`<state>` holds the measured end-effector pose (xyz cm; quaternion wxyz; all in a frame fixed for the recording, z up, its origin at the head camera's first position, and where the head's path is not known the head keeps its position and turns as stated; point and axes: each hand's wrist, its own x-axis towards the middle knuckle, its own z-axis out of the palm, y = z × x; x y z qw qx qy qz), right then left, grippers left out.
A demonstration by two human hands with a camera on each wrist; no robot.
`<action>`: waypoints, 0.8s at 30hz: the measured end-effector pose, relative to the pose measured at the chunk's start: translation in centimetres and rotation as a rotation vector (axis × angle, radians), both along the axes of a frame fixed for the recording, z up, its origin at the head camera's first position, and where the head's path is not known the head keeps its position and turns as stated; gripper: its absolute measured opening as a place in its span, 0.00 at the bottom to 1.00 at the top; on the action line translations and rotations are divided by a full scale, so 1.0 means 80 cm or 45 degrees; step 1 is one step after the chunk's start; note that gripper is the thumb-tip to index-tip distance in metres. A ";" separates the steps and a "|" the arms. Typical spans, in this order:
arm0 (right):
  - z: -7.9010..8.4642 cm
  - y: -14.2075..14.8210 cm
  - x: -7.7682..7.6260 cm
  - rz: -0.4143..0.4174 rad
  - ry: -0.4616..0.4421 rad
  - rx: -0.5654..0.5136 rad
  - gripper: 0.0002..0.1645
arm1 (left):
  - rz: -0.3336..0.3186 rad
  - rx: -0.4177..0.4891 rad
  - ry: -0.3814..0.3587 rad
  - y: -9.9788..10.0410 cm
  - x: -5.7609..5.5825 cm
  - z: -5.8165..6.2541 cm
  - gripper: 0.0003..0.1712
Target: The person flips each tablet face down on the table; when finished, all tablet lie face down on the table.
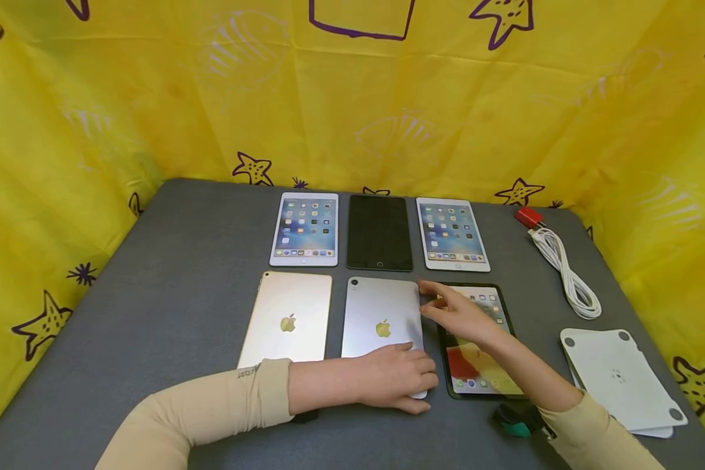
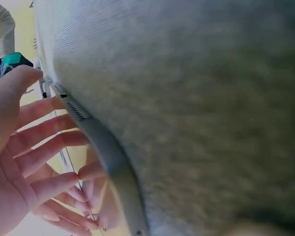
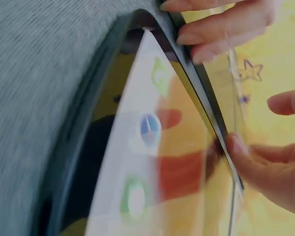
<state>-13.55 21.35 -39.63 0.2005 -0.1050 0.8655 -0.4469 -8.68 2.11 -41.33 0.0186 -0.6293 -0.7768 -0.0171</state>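
Note:
A silver tablet (image 1: 382, 316) lies back up in the middle of the front row, with a gold apple logo and a camera at its upper left corner. My left hand (image 1: 390, 375) rests across its lower part, fingers reaching its right edge; the left wrist view has these fingers extended along the tablet (image 2: 96, 135). At the upper right edge of the same tablet are the fingertips of my right hand (image 1: 455, 313), fingers stretched out. Beneath my right forearm lies a dark-framed tablet (image 1: 476, 339) with its screen lit, seen close up in the right wrist view.
Left of the silver tablet lies a gold tablet (image 1: 290, 313). Behind are a white tablet (image 1: 305, 228), a black tablet (image 1: 379, 232) and another white tablet (image 1: 454, 235). At right lie a white cable (image 1: 564, 271) with a red plug (image 1: 529, 217), and stacked white plates (image 1: 623, 372).

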 end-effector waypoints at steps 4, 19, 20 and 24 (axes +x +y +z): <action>0.009 0.026 0.002 0.012 0.009 -0.063 0.29 | 0.066 0.140 -0.158 0.006 -0.008 0.003 0.17; 0.019 0.117 0.033 -0.165 0.124 0.094 0.28 | 1.062 0.942 -2.029 0.045 -0.022 0.014 0.34; 0.017 0.121 0.037 -0.181 0.115 0.128 0.29 | 1.088 0.971 -2.111 0.047 -0.022 0.014 0.35; 0.012 0.136 0.050 -0.232 0.069 0.184 0.33 | 1.122 1.051 -2.371 0.049 -0.026 0.015 0.36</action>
